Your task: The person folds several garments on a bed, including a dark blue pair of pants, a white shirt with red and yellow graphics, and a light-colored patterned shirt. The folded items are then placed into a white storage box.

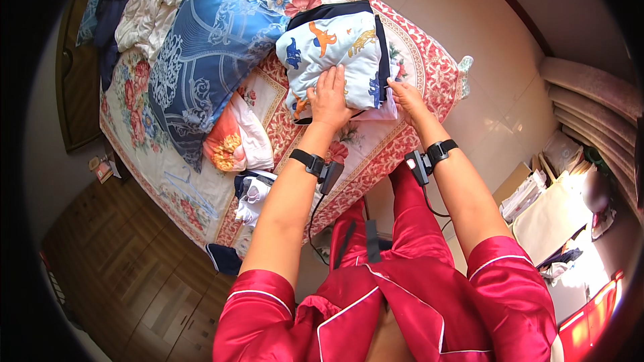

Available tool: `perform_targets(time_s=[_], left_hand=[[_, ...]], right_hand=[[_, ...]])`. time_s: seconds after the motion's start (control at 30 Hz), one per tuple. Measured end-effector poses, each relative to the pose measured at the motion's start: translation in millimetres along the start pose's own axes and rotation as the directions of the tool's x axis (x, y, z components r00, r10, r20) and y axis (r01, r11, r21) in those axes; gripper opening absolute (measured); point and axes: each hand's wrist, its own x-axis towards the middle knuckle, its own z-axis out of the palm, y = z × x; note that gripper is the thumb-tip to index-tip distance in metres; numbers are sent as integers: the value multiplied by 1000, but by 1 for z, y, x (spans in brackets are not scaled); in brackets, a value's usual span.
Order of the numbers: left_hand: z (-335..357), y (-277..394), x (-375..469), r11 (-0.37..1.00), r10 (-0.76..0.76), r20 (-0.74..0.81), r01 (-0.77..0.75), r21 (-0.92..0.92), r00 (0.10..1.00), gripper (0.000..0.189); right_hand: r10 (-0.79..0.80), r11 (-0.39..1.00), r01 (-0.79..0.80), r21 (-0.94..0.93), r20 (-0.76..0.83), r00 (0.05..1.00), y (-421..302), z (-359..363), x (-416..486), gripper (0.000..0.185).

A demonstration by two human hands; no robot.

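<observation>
A stack of folded clothes lies on the floral bedspread (347, 136). On top is a light-blue folded garment (332, 55) printed with orange, blue and yellow animals. Beneath it, a dark folded cloth (383, 53) shows along the back and right side, and a white cloth (385, 112) sticks out at the lower right. My left hand (330, 100) rests flat on the printed garment, fingers extended. At the stack's right edge, my right hand (406, 98) pinches the layered cloth between thumb and fingers; its fingertips are partly hidden.
Left of the stack lies a blue patterned pillow (216, 50), beside an orange-flowered cloth (236, 136). Crumpled small clothes (254, 196) and a pale blue hanger (191, 193) lie nearer me. A dark cloth (224, 259) hangs at the bed's edge. Papers (523, 196) and bags stand at right.
</observation>
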Motion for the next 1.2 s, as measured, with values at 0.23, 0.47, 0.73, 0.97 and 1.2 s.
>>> perform_targets(time_s=[0.23, 0.47, 0.73, 0.97, 1.2], left_hand=[[6, -20, 16, 967, -100, -42, 87, -238, 994, 47], [15, -6, 3, 859, -338, -214, 207, -469, 916, 31], [-24, 2, -34, 726, -459, -424, 54, -685, 781, 35], [-51, 3, -72, 786, -375, -456, 17, -618, 807, 47], [-70, 24, -119, 929, -196, -472, 9, -369, 859, 52]], right_hand=[[-32, 990, 12, 143, 142, 989, -27, 25, -4, 64], [-11, 959, -50, 278, 210, 978, -21, 25, 12, 65], [-287, 958, 271, 92, 310, 907, -26, 68, -68, 58], [-137, 951, 30, 308, 331, 934, -46, 89, -44, 81], [-105, 972, 17, 234, 367, 924, -14, 65, -49, 80]])
